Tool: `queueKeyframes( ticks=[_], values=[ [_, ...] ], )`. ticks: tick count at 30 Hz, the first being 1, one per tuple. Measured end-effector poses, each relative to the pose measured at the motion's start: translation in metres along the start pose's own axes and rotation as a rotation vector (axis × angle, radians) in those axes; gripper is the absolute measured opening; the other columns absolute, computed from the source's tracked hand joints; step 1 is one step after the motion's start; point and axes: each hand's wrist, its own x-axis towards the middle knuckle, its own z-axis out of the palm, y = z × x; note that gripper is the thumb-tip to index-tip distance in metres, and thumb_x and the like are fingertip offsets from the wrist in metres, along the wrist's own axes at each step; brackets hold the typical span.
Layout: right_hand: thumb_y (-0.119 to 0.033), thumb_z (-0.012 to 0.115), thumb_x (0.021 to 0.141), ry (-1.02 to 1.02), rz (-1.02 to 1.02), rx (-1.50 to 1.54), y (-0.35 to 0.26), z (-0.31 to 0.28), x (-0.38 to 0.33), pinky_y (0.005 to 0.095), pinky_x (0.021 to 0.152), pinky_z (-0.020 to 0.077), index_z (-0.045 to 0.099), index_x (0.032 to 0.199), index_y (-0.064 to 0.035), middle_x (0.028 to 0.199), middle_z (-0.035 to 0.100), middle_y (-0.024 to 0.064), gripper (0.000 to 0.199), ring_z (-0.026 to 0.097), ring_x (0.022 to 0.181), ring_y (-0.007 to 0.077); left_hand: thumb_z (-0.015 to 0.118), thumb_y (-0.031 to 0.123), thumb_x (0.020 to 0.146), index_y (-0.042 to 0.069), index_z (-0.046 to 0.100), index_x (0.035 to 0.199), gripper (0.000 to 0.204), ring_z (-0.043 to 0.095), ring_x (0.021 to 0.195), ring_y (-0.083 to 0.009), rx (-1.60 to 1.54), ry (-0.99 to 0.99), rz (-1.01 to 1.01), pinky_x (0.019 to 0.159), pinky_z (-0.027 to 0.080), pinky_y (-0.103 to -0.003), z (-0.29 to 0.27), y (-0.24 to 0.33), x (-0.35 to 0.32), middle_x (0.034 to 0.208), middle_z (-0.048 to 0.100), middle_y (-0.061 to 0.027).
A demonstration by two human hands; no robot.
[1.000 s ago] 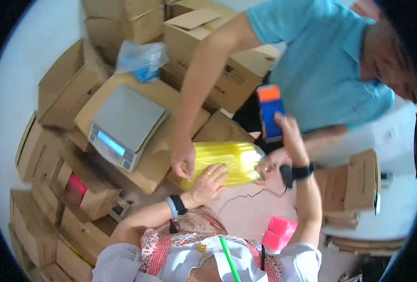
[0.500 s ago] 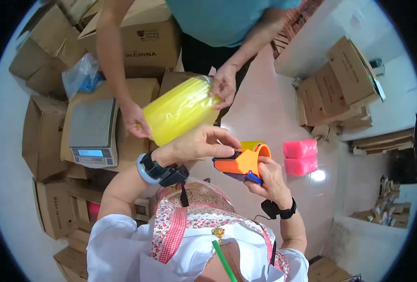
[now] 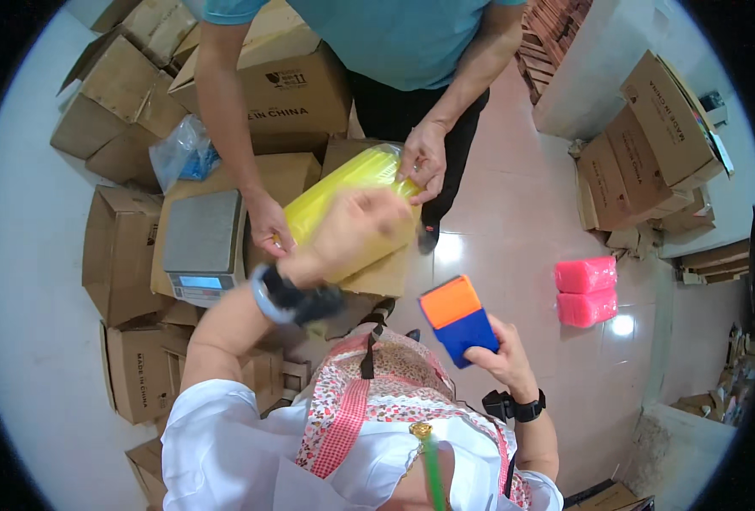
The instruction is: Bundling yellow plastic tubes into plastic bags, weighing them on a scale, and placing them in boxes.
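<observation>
My right hand (image 3: 509,362) is closed round an orange and blue tape dispenser (image 3: 458,319), held low at the right of my body with its flat side up. My left hand (image 3: 356,226), smeared by motion, is over a clear bag of yellow rods (image 3: 339,200). Whether it touches the bag or pinches anything I cannot tell. Across from me, a co-worker's left hand (image 3: 424,162) and right hand (image 3: 271,226) hold the bag at its two ends above a cardboard box. The tape roll is hidden from this side.
A grey weighing scale (image 3: 205,234) sits on a carton at the left, beside a plastic bag with blue contents (image 3: 186,153). Two pink wrapped packs (image 3: 586,292) lie on the tiled floor at the right. Cardboard boxes (image 3: 297,94) crowd the left and far sides.
My left hand has gone from the tape dispenser up and left to the yellow bag. My right hand has lowered and turned the dispenser, keeping hold of it. The co-worker still holds the bag.
</observation>
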Motion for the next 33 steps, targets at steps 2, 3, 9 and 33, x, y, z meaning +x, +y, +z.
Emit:
queueKeyframes(
  ticks=[2, 3, 9, 33],
  values=[
    [-0.025, 0.067, 0.074, 0.033, 0.058, 0.087, 0.018, -0.008, -0.004, 0.0274, 0.058, 0.0505, 0.055, 0.105, 0.0035, 0.079, 0.062, 0.0064, 0.044, 0.061, 0.067, 0.0124, 0.054, 0.017, 0.088, 0.003, 0.061, 0.083, 0.017, 0.051, 0.061, -0.0063, 0.233, 0.185, 0.037, 0.059, 0.042, -0.021, -0.058, 0.012, 0.034, 0.066, 0.055, 0.0016],
    [-0.024, 0.066, 0.075, 0.059, 0.124, 0.172, 0.026, -0.012, -0.008, 0.0273, 0.058, 0.0511, 0.054, 0.105, 0.0032, 0.079, 0.062, 0.0067, 0.042, 0.061, 0.067, 0.0132, 0.054, 0.018, 0.088, 0.002, 0.061, 0.081, 0.018, 0.049, 0.058, -0.0061, 0.241, 0.146, -0.024, 0.057, 0.041, -0.021, -0.085, 0.01, 0.046, 0.064, 0.054, 0.0018],
    [-0.024, 0.064, 0.077, 0.066, 0.225, 0.326, 0.026, -0.002, 0.042, 0.0272, 0.056, 0.0519, 0.053, 0.106, 0.0026, 0.077, 0.061, 0.0078, 0.04, 0.062, 0.063, 0.0153, 0.054, 0.021, 0.088, 0.001, 0.06, 0.077, 0.024, 0.046, 0.052, -0.0067, 0.516, 0.061, -0.18, 0.05, 0.039, -0.023, -0.147, -0.024, 0.114, 0.058, 0.05, 0.0018],
    [-0.031, 0.062, 0.082, 0.065, 0.429, 0.252, 0.097, -0.002, 0.109, 0.0231, 0.06, 0.0479, 0.058, 0.105, 0.0005, 0.081, 0.06, 0.0017, 0.04, 0.056, 0.067, 0.0082, 0.062, 0.024, 0.074, 0.002, 0.048, 0.115, 0.049, 0.049, 0.112, -0.0296, 1.218, -0.372, 0.602, 0.089, 0.044, -0.04, -0.078, -0.047, 0.124, 0.108, 0.053, -0.0162]
  ],
)
